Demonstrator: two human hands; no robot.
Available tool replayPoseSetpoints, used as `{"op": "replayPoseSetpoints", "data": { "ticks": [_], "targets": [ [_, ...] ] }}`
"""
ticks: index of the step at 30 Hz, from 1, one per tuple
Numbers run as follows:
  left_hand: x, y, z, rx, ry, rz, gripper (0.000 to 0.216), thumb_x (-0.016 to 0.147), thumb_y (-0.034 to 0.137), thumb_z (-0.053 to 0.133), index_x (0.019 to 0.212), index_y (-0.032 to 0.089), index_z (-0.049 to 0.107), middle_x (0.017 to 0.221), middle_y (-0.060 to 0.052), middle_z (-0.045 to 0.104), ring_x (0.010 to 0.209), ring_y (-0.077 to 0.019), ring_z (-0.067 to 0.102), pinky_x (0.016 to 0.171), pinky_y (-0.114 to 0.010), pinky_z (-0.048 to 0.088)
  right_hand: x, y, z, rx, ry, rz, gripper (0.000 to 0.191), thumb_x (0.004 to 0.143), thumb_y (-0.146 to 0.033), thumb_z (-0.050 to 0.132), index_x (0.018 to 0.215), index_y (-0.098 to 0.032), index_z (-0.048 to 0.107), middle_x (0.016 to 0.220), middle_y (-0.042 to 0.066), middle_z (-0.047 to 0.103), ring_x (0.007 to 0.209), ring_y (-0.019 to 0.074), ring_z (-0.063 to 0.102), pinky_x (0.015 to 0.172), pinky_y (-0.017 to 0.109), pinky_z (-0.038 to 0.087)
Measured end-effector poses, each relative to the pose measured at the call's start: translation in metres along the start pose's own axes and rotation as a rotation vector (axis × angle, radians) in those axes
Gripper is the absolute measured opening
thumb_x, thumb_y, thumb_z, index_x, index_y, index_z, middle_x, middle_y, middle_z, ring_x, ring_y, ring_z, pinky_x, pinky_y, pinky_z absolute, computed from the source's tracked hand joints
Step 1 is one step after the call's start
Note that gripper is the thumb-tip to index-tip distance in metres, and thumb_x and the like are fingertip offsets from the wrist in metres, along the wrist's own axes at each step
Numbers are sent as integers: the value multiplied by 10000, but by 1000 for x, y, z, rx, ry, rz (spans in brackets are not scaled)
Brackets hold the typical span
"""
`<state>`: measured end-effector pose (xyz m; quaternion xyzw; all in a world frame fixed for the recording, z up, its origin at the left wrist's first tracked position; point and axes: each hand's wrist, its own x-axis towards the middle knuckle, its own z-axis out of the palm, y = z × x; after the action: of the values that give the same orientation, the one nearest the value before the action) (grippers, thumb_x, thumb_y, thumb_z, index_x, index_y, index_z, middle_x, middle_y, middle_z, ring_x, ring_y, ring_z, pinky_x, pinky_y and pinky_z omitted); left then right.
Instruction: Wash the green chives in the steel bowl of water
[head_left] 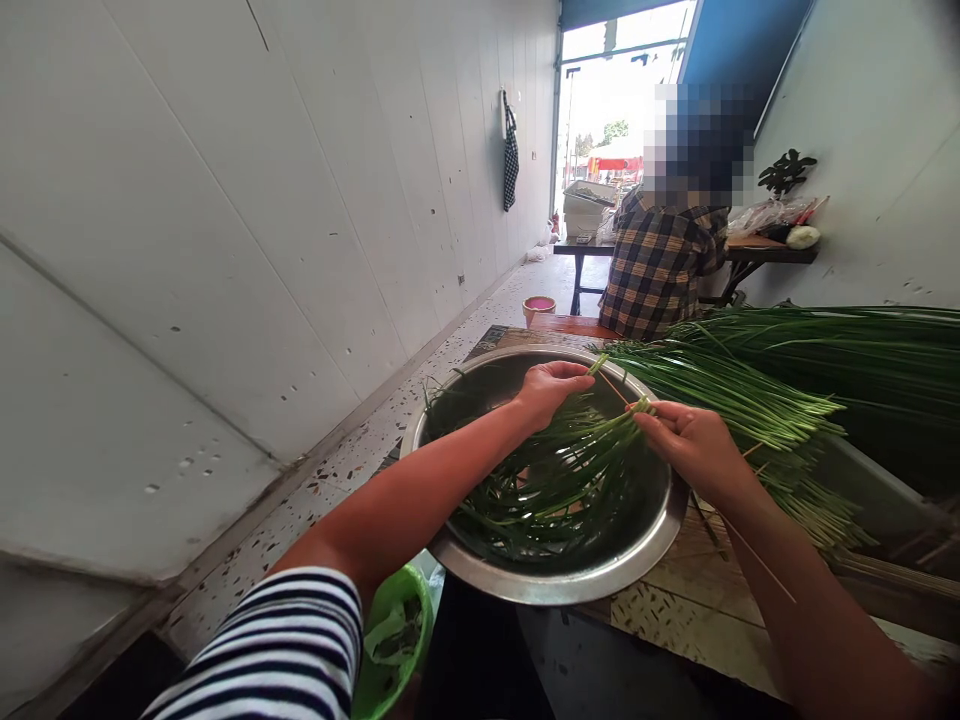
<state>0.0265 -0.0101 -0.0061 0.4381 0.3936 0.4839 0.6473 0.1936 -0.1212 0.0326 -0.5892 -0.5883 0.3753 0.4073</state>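
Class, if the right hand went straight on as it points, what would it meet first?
Probably the left hand, ahead of the right hand and its pinched green stalks, though depth is unclear from one view.

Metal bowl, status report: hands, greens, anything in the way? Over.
Left hand pinching green stalks. Right hand pinching bunched stalk ends. Leaves trailing into metal bowl. Nothing visibly blocking either hand.

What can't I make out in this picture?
Head view:
Metal basin, much of its floor: covered by long green leaves.
Plaid-shirted person, both hands: hidden by that person's body.
Leaf pile, far end: cut off by right edge.
Green bin, base: cut off by bottom edge.
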Motion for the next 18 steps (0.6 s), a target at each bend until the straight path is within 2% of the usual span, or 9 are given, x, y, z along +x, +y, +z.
{"op": "replayPoseSetpoints", "data": {
  "ticks": [11,18],
  "targets": [
    [-6,1,7,109,36,122,220,528,181,811,718,137,709,669,-8,673,621,-98,577,684,-262,451,1,7,0,-21,5,-43,324,772,-469,561,769,-155,640,512,-25,453,447,75,326,393,215,227],
    [-13,-1,12,190,59,214,175,562,191,788,720,147,730,704,-24,695,647,-114,591,699,-266,464,1,7,0,-25,23,-31,320,756,-473,563,728,-160,624,529,-16,492,458,94,380,416,228,278]
  ]
}}
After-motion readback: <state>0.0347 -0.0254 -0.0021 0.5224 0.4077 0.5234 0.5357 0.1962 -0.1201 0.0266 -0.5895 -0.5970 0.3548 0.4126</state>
